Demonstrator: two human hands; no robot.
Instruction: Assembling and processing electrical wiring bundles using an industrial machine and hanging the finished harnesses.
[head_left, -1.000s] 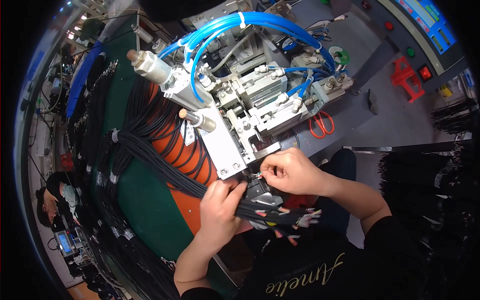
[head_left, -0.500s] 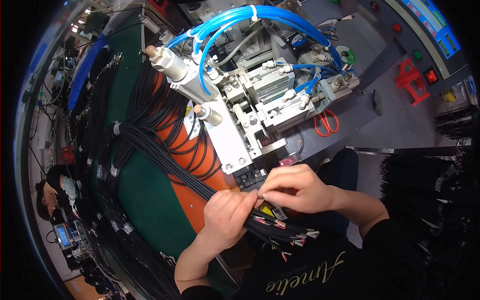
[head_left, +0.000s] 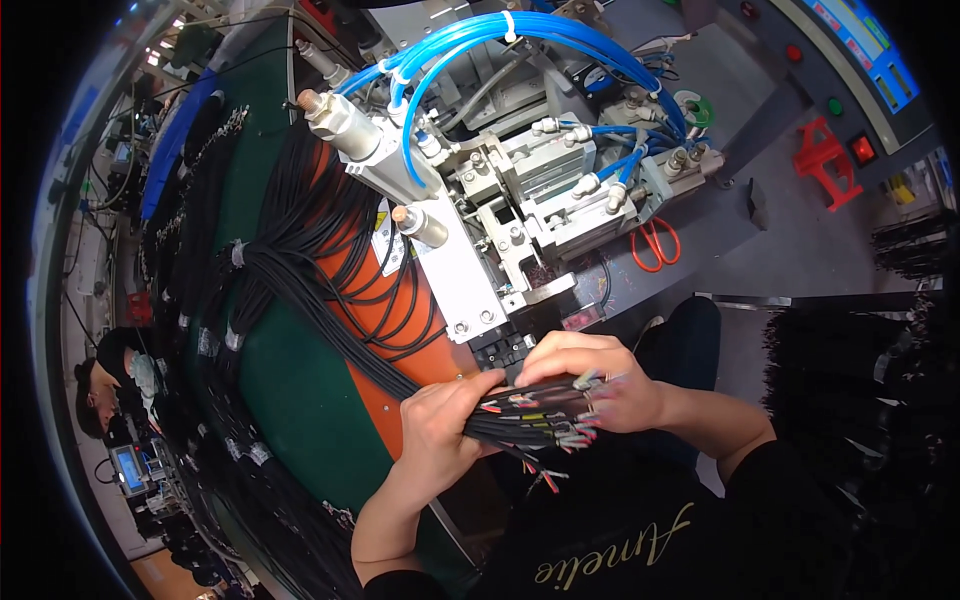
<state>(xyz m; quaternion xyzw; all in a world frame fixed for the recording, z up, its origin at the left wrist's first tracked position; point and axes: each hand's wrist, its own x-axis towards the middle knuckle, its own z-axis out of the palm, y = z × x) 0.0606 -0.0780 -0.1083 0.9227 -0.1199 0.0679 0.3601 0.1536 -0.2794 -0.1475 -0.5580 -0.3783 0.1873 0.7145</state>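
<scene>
We've got both hands, left hand (head_left: 440,430) and right hand (head_left: 590,385), fingers clamped round one bundle of black cables with stripped coloured ends (head_left: 530,420).

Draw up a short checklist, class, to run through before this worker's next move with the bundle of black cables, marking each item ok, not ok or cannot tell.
1. Left hand grips the bundle of black cables: ok.
2. Right hand holds the coloured stripped wire ends: ok.
3. Wire ends all level: not ok, one red wire hangs lower.
4. Black slot block of the grey metal machine free of wires: cannot tell.
5. Orange-handled scissors clear of both hands: ok.
</scene>
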